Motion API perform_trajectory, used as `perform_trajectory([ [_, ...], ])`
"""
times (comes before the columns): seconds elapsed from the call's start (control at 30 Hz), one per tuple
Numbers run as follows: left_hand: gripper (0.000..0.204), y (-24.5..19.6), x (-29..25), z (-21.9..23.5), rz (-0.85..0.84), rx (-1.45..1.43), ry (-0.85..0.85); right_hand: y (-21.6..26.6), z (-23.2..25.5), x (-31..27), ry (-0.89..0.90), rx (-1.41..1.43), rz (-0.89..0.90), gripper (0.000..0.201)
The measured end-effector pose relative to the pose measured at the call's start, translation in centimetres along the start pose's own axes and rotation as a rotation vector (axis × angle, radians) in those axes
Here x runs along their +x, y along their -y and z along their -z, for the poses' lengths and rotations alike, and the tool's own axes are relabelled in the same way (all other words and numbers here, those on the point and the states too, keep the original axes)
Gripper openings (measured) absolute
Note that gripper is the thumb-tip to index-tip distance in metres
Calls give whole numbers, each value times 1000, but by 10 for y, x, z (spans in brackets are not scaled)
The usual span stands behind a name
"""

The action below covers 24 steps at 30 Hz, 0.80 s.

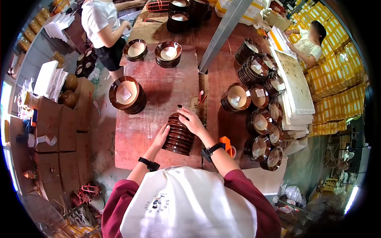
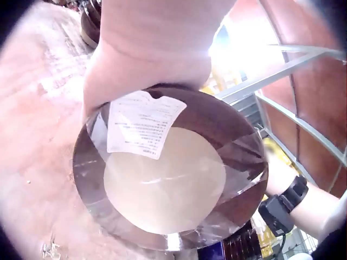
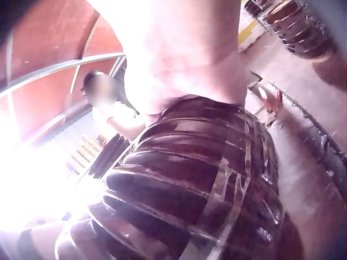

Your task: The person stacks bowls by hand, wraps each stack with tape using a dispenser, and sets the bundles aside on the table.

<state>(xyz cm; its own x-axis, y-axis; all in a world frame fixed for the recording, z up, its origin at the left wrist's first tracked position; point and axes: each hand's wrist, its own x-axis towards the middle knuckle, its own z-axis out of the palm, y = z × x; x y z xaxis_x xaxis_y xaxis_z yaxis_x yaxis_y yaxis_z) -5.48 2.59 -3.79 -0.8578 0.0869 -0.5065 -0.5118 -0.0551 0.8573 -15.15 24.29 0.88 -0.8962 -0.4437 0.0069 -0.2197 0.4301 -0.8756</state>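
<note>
Stack of brown bowls [image 1: 178, 139], tipped over on the table [image 1: 152, 115], sits between the two hands, its mouth turned toward the person's body. The bowls are round, dark and glossy, nested so closely that their rims form a row of shiny ridges. The left wrist view looks into the end bowl: a smooth, matt cream disc [image 2: 165, 184] fills its bottom, a white printed paper label [image 2: 142, 127] lies against the brown inner wall, and creased clear film [image 2: 244, 168] catches the light. The label's print is too blurred to read. In the right wrist view, a pale glossy strip [image 3: 219, 184] crosses the ridges.

The left hand [image 1: 159, 138] grips the stack's left side; the right hand [image 1: 192, 122] grips its far end, fingers bent over it. Both wrist views hide most of the fingers behind the bowls, and glare whitens part of the right one. Whether the stack's underside touches the wood all along cannot be told. The table is reddish, scuffed board with a worn seam. Near the right forearm, an orange tape dispenser [image 1: 226, 146] is partly covered. Another bowl stack [image 1: 127, 96] stands upright, farther off to the left.
</note>
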Motion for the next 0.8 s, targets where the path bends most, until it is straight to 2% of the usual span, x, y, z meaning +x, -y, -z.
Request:
perform_trajectory([
  [0.1, 76, 11, -11, 10, 95, -206, 126, 1, 1, -2, -8, -6, 21, 51],
  [0.2, 75, 11, -40, 12, 347, -272, 181, 1, 10, -6, 0, -14, 69, 53],
  [0.27, 74, 18, -48, 6, 325, -322, 174, 19, 18, -13, -12, -50, 75, 57],
  [0.33, 73, 27, -40, 7, 335, -379, 210, 19, 14, -17, -99, -112, 100, 56],
  [0.43, 73, 33, -35, 4, 311, -400, 153, 31, 3, -30, -220, -224, 146, 59],
  [0.47, 72, 33, -35, 4, 274, -385, 158, 40, -2, -40, -227, -314, 179, 68],
  [0.53, 71, 36, -35, 5, 209, -349, 171, 41, -10, -53, -201, -441, 126, 78],
  [0.63, 69, 40, -33, -1, -36, -377, 207, 39, -3, -57, -134, -417, 62, 88],
  [0.67, 68, 41, -35, -2, -76, -267, 187, 40, 2, -59, -107, -416, 59, 90],
  [0.73, 68, 12, -46, -8, -159, -44, 149, 41, 9, -60, -61, -413, 53, 94],
  [0.77, 73, 13, -39, -10, -299, -6, 179, 41, 9, -61, -60, -430, 35, 95],
  [0.8, 75, 4, -37, -11, -363, 137, 167, 39, 8, -62, -60, -448, 18, 97],
])
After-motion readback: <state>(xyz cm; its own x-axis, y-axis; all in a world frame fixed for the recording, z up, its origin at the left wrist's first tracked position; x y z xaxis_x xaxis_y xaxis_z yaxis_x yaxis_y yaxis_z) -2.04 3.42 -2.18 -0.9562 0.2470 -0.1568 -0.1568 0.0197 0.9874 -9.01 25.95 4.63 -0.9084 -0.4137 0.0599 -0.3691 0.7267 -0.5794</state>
